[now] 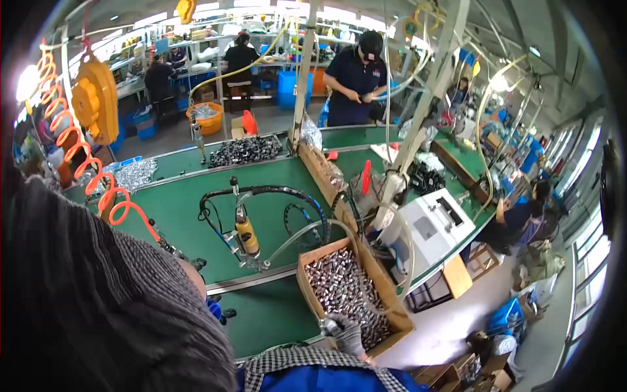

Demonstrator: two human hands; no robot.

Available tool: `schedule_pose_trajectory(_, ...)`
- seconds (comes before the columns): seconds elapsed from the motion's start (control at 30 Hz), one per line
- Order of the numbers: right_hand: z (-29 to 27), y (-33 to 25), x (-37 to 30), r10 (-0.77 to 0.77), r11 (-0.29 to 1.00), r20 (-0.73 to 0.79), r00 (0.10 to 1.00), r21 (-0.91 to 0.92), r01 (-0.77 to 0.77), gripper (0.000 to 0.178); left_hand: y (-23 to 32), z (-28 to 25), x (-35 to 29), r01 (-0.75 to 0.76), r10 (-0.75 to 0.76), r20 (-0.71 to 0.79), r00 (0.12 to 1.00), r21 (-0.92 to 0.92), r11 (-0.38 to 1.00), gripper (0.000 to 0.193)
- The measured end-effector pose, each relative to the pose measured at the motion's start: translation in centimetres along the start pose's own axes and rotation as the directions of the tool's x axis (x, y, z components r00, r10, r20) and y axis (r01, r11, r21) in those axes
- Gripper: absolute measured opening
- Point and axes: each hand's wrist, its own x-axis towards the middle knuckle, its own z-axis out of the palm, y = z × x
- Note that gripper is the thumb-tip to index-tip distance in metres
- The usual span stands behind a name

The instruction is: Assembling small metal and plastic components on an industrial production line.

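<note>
Small metal fitting (328, 325), low and right of centre in the frame, sits pinched in the gloved right hand (348, 334), its grip closed on it, just over the cardboard box (392, 312) still heaped with fittings. Left hand hidden.

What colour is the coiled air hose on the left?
Orange, clearest in the head view: coiled hose.

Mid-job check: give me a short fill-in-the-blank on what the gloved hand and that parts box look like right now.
1. The right hand wears a grey ____.
2. It holds a small metal part at the near edge of the ____ box full of shiny metal parts.
3. The box sits on a workbench with a ____ surface.
4. A yellow-bodied tool hangs ____ of the box.

Missing words: glove; cardboard; green; left
</note>
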Motion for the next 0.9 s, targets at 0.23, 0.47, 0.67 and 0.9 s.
schedule_pose_trajectory(0.23, -1.4, 1.7, -0.3, -0.182, 0.983, -0.050, 0.982, -0.020, 0.181, 0.022, 0.0, 0.3, -1.0, -0.047, 0.079, 0.235, 0.969, -0.136, 0.990, 0.051)
schedule_pose_trajectory(0.47, -3.3, -2.6, -1.2, -0.067, 0.989, -0.251, 0.966, 0.114, 0.098, 0.024, -2.6, -0.6, -21.7, 0.430, -0.332, 0.834, 0.440, 0.129, 0.894, 0.024)
schedule_pose_trajectory(0.67, -5.1, 0.3, -4.6, 0.029, 0.997, -0.423, 0.906, 0.072, 0.001, 0.018, -5.7, -3.8, -34.9, 0.377, -0.356, 0.921, -0.156, 0.389, 0.841, 0.019)
schedule_pose_trajectory(0.9, -4.3, 2.4, -6.8, -0.146, 0.986, -0.475, 0.868, -0.143, 0.087, 0.018, -5.4, -1.9, -38.1, 0.070, -0.304, 0.876, -0.374, 0.354, 0.933, 0.019)
